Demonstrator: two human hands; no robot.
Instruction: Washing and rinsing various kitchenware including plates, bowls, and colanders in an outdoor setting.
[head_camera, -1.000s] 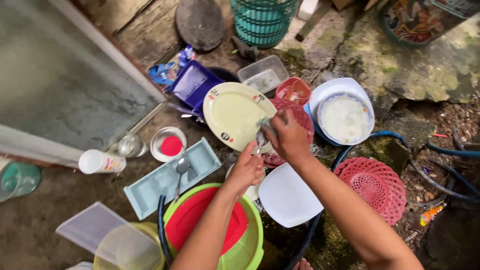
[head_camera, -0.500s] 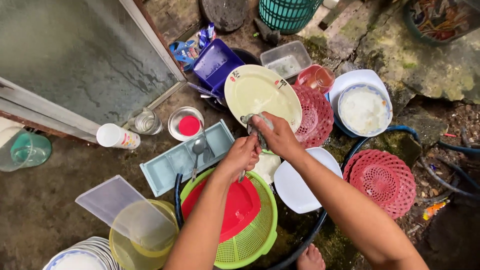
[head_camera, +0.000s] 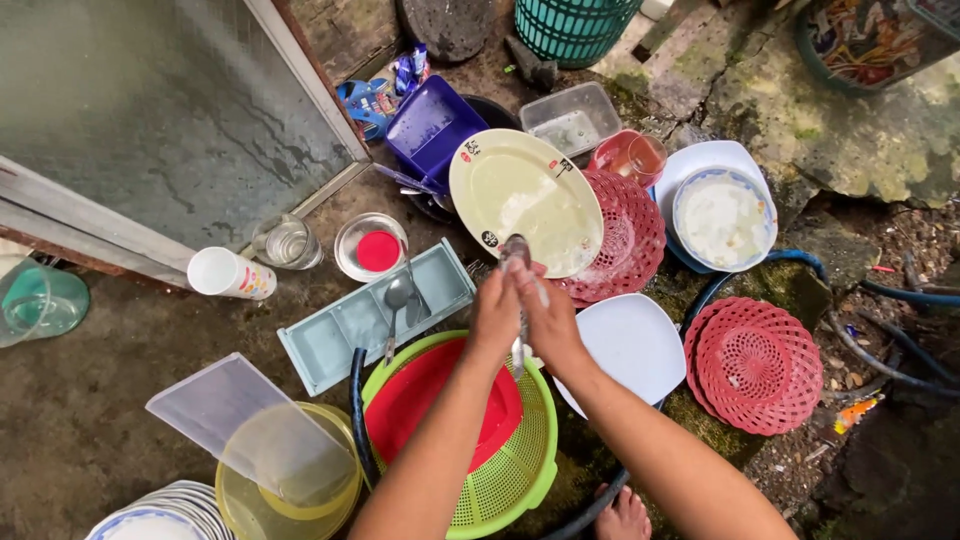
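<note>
just one head-worn view, looking pretty much straight down, close over both hands (head_camera: 520, 310) meeting mid-frame, dishes spread on the ground all around them, forearms entering from below

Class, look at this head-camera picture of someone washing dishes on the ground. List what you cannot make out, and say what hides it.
- Spoon, head view: its middle is covered by the left hand and right hand; blurred too.
- Red plate in the green strainer basket: partly behind the left forearm.
- Stack of plates: cut off by the bottom edge.
- Foot: cut by the bottom edge.
- Contents of the clear tub: too small to tell.
</note>
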